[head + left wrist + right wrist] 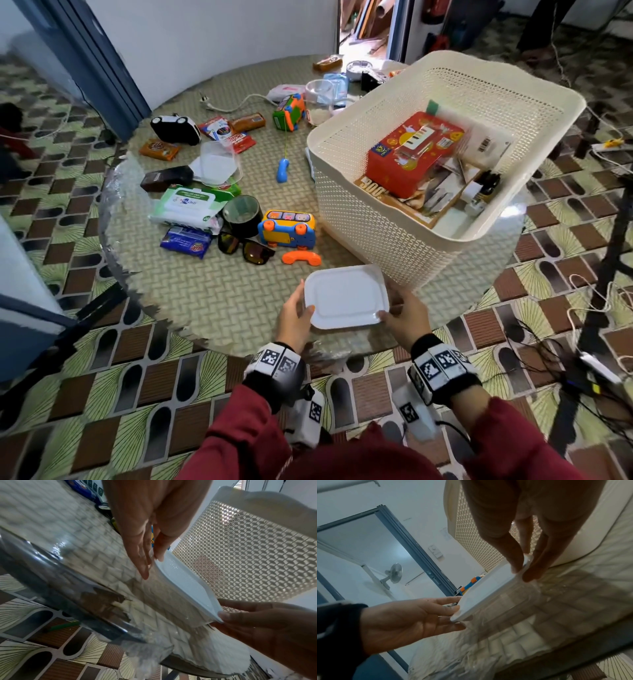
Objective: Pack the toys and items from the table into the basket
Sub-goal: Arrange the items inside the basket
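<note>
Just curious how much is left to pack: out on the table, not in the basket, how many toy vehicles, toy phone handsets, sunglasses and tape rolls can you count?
Toy vehicles: 3
Toy handsets: 2
Sunglasses: 1
Tape rolls: 1
Total: 7

The head view looks steeply down from above the basket (404, 219), far enough to take in the whole table (212, 308) and the floor round it. The left wrist view sits low, left of the basket, close, looking right along the left hand (145, 524) at the basket wall. The right wrist view sits low beside the basket, close, looking left past the right hand (522, 534) toward a door (412, 543). All three share the basket wall and the white lid (346, 296) before it.
</note>
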Demonstrator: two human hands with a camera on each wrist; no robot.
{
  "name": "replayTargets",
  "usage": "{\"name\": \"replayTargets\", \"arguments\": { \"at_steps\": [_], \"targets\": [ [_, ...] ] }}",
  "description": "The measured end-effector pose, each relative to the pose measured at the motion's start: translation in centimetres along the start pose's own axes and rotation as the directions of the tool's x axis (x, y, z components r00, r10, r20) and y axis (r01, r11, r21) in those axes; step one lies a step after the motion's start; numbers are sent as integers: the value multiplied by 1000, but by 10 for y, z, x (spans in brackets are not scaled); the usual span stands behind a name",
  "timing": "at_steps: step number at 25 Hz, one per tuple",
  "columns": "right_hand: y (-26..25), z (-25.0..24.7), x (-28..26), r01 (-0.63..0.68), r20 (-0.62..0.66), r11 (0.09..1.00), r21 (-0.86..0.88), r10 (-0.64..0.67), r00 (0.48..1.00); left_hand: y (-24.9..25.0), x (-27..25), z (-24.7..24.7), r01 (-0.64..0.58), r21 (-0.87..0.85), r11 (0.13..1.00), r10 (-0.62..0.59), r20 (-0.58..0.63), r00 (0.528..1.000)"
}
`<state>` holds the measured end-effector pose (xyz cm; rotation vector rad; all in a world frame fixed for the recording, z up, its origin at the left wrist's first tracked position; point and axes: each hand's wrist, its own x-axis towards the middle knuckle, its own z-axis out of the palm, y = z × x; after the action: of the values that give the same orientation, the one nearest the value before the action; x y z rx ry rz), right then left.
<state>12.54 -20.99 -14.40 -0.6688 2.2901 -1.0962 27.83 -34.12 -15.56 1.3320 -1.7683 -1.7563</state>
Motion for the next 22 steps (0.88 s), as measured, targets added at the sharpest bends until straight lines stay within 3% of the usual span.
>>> {"name": "replayTargets", "arguments": {
  "at_steps": [5, 7, 11, 22],
  "targets": [
    [3, -5, 7, 63, 111, 991, -116, -50, 993, -2, -1, -2, 9, 69, 998, -11, 35, 999],
    [1, -6, 17, 144, 229, 966, -213, -94, 969, -3, 2, -5, -18, 193, 981, 14, 23, 1000],
    [-8, -9, 33, 232, 408, 882, -409, -51, 911, 0, 10, -10, -74, 388, 919, 42, 90, 995],
    [-20, -14, 51, 314, 524, 782, -539, 19, 851, 17, 18, -20, -146, 594, 791, -21, 265, 964]
  ]
}}
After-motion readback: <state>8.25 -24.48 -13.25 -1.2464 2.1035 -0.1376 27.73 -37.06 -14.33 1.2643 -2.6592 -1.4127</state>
